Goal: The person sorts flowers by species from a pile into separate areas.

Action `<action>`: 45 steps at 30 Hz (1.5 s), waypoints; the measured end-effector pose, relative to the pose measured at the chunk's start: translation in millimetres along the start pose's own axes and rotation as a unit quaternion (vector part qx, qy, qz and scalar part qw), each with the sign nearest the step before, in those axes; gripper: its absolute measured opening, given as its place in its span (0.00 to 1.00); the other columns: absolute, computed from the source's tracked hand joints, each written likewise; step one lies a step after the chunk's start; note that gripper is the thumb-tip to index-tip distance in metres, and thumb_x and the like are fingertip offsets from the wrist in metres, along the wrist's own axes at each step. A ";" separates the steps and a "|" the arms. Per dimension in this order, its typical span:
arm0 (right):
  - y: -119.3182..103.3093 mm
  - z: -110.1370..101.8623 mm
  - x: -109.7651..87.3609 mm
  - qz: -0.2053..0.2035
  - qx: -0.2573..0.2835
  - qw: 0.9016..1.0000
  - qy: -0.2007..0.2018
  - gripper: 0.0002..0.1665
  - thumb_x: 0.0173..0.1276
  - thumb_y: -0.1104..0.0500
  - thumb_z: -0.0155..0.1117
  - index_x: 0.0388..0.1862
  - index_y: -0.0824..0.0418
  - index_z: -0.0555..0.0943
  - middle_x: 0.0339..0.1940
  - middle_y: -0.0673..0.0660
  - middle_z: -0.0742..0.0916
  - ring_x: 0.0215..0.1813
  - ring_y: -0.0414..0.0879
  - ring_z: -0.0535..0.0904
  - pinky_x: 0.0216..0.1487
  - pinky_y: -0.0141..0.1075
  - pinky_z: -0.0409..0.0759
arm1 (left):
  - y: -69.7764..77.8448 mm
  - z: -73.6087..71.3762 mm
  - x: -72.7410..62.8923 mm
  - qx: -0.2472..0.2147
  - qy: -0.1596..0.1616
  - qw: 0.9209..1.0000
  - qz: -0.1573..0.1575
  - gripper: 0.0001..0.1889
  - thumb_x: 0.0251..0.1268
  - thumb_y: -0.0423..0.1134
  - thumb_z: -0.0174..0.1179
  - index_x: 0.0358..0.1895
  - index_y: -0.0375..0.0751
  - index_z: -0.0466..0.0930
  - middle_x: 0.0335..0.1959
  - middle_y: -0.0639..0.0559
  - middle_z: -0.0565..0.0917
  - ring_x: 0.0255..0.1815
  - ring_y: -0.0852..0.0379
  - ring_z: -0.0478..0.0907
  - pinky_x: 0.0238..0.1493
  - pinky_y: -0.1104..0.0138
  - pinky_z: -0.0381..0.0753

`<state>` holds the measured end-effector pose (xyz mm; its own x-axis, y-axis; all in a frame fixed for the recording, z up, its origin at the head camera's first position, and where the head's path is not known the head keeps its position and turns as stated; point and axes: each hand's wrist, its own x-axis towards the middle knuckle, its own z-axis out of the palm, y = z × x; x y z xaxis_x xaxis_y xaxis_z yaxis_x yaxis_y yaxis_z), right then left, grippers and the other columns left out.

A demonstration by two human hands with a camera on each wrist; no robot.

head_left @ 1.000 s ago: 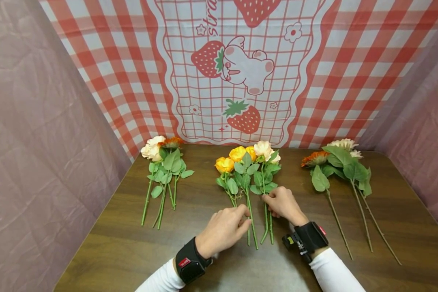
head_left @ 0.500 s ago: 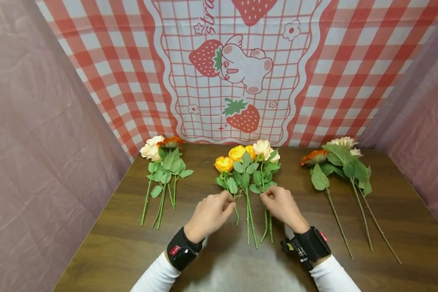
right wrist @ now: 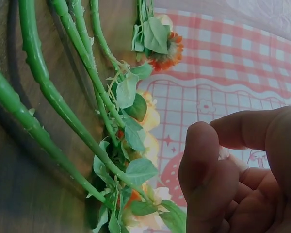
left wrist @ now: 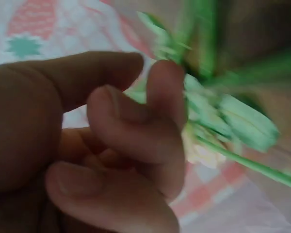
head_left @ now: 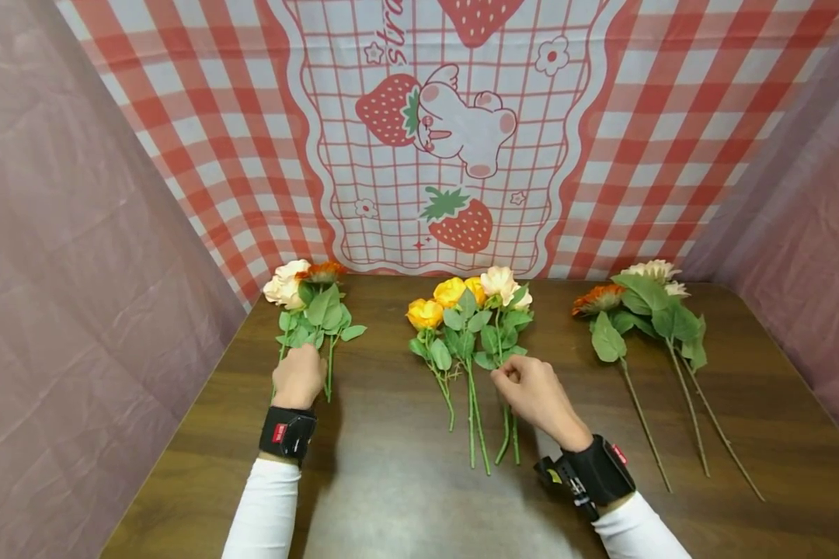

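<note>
My left hand [head_left: 299,378] is over the stems of the left bunch, which has a cream rose [head_left: 285,286] and an orange flower [head_left: 322,272]. In the left wrist view its fingers [left wrist: 136,131] are loosely bent with nothing between them, and green stems [left wrist: 207,34] pass beside the fingertips. My right hand [head_left: 537,394] hovers by the middle group's cream roses [head_left: 498,285], overlapping their stems in the head view. The right wrist view shows its fingers [right wrist: 201,145] loosely curled, thumb and forefinger close together, gripping nothing, apart from the thick stems [right wrist: 63,109].
Yellow roses [head_left: 425,314] lie beside the cream ones mid-table. At the right, an orange flower [head_left: 597,300] and white flowers [head_left: 653,270] with long stems lie on the brown wooden table [head_left: 405,497]. A red-checked strawberry cloth [head_left: 461,140] hangs behind; pinkish curtains [head_left: 77,310] flank the sides.
My left hand has moved from the middle stems, past the yellow rose's stem, leftward to the left bunch. My right hand has stayed nearly in place. The head view has shifted slightly.
</note>
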<state>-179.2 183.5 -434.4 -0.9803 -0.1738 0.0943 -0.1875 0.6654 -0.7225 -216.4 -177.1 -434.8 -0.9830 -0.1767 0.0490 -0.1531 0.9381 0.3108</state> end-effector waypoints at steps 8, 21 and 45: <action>-2.5 -0.5 0.4 -0.003 -0.002 1.000 0.001 0.10 0.72 0.58 0.60 0.32 0.62 0.82 0.14 0.50 0.77 0.16 0.43 0.74 0.19 0.34 0.68 | -23.0 7.8 9.5 0.024 -0.069 0.996 -0.058 0.13 0.65 0.30 0.52 0.46 0.25 0.81 0.44 0.25 0.83 0.43 0.28 0.82 0.40 0.40 0.80; -0.6 1.3 -1.5 0.001 0.001 1.000 -0.006 0.10 0.72 0.58 0.60 0.33 0.62 0.82 0.15 0.50 0.77 0.16 0.43 0.75 0.20 0.34 0.69 | -23.3 6.9 8.9 0.000 -0.058 0.998 -0.025 0.10 0.62 0.32 0.54 0.35 0.28 0.81 0.42 0.26 0.84 0.41 0.29 0.83 0.37 0.41 0.80; -0.2 0.7 -3.1 -0.022 0.009 0.999 -0.024 0.09 0.73 0.58 0.60 0.34 0.61 0.82 0.14 0.49 0.76 0.16 0.43 0.72 0.20 0.32 0.66 | -18.4 -5.6 4.1 -0.022 0.010 1.000 -0.002 0.13 0.67 0.37 0.54 0.33 0.28 0.80 0.41 0.23 0.83 0.39 0.27 0.82 0.35 0.40 0.79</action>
<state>-176.1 183.4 -435.1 -0.9669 -0.2371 0.0945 -0.2292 0.6434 -0.7304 -217.0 -196.8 -435.0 -0.9802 -0.1863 0.0664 -0.1516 0.9233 0.3529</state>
